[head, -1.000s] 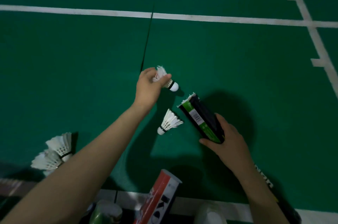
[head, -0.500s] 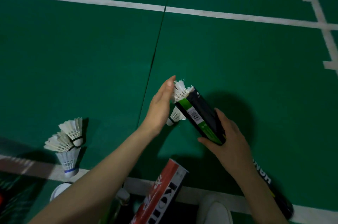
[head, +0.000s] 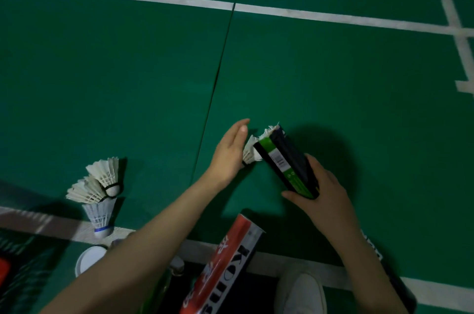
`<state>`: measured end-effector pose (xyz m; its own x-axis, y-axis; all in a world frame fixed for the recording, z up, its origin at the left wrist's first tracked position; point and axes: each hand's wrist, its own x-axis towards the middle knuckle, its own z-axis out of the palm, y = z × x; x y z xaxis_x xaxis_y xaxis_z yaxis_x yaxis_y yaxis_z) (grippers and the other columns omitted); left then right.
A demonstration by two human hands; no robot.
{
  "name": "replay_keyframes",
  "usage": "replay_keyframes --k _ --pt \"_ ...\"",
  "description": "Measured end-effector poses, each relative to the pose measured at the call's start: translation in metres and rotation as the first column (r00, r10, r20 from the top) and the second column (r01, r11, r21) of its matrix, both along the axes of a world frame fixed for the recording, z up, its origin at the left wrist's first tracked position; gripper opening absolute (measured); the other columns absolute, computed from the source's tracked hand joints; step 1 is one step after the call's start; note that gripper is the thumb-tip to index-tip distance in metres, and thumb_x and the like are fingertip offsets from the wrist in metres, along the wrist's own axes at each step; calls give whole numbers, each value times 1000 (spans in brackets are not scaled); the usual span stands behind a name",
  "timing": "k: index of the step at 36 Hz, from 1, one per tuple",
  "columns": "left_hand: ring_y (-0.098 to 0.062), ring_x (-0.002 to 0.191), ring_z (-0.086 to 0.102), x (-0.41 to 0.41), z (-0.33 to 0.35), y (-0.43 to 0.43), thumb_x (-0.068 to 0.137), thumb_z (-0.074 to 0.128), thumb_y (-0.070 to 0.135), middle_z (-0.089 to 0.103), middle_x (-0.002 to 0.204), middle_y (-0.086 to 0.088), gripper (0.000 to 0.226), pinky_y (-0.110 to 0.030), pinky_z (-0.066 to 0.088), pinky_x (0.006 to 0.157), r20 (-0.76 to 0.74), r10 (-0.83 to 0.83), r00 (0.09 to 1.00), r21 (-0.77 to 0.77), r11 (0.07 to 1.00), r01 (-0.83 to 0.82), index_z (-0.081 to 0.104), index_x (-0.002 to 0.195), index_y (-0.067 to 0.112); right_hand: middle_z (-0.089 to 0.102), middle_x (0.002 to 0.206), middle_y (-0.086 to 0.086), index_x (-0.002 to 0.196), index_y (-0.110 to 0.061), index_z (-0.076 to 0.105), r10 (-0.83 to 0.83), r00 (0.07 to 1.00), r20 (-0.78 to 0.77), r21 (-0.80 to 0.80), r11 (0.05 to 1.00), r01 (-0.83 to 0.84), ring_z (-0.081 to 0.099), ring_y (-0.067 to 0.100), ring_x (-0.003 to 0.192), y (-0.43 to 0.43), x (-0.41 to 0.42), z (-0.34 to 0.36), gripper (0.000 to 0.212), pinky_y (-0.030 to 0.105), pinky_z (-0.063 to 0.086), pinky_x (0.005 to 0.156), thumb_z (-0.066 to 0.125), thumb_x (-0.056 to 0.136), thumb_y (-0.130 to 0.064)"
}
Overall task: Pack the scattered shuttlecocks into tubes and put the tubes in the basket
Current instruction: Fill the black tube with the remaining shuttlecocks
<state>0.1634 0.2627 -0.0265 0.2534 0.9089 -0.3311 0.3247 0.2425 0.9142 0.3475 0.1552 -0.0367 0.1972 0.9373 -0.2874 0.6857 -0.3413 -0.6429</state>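
Floor: matt green, smooth. Shuttlecocks: white feather. Black tube: printed card, slight sheen.

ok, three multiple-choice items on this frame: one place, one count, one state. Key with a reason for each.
1. Where does the red tube lie?
A. beyond the far white line
B. at the bottom edge, nearest the camera
C. at the right edge, on the court markings

2. How many shuttlecocks make up the shuttlecock cluster on the left?
A. one
B. three
C. six

3. The right hand grips the black-and-green tube. Its open end is:
A. capped with a lid
B. empty
C. filled, with feathers sticking out

Key:
1 B: it lies at the bottom of the frame, nearer than the held tube.
2 B: two black-banded ones rest against one with a blue band.
3 C: white feather tips pass the rim.
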Motion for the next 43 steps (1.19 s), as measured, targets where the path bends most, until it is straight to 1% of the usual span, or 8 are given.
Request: replay_keyframes --k 5,13,20,24,28,33,36,43 --pt "-19 145 14 -6 -27 4 91 45 -6 18 157 -4 65 -17 10 112 -417 -324 849 137 901 411 25 149 16 48 130 1 146 -37 22 -75 997 32 -20 997 76 52 21 111 -8 9 -9 90 38 49 87 72 73 -55" --pt "-31 135 29 3 -40 19 89 58 11 15 153 -10 63 -39 40 105 -749 -412 519 65 734 676 31 144 20 49 128 5 148 -33 21 -96 992 77 -85 991 102 52 25 111 -27 12 -21 91 39 49 87 71 74 -54" --pt "-31 102 54 -13 -30 34 86 63 20 43 123 -10 26 -39 48 81 -732 -170 660 132 915 382 56 109 11 47 133 6 149 -32 18 -56 995 78 -125 990 65 49 24 115 -26 3 -24 91 37 48 87 70 77 -52" --pt "-21 102 52 -30 -8 33 83 70 19 53 113 -8 21 -19 37 80 -381 226 896 509 861 -1 53 74 11 47 132 6 149 -33 18 -46 996 73 -132 990 55 50 24 113 -24 -1 -24 92 37 48 86 70 76 -53" --pt "-9 112 43 -26 13 18 84 70 19 44 130 -3 30 -7 31 89 -120 295 948 457 864 -211 45 66 23 49 129 5 149 -34 20 -44 998 47 -102 994 48 51 21 109 -19 -5 -19 90 31 46 79 71 76 -49" --pt "-8 123 41 -16 12 1 93 57 33 38 146 0 13 -26 33 105 -168 6 986 291 956 44 52 105 36 51 123 3 147 -34 25 -23 999 30 4 1000 23 52 21 105 -4 -16 -6 89 33 48 81 74 75 -47" --pt "-5 124 39 -18 8 -7 96 49 36 34 150 -1 50 -25 29 107 -179 52 983 239 971 -7 37 142 20 50 122 2 147 -35 26 8 1000 26 49 999 -9 53 20 105 0 -22 1 89 32 48 82 75 74 -46" --pt "-1 130 36 -27 23 -8 96 27 55 36 149 8 51 -22 29 105 -31 27 999 257 966 -18 25 144 38 51 122 5 147 -33 26 67 996 60 122 990 -74 53 22 105 14 -30 13 89 34 49 81 75 74 -46"
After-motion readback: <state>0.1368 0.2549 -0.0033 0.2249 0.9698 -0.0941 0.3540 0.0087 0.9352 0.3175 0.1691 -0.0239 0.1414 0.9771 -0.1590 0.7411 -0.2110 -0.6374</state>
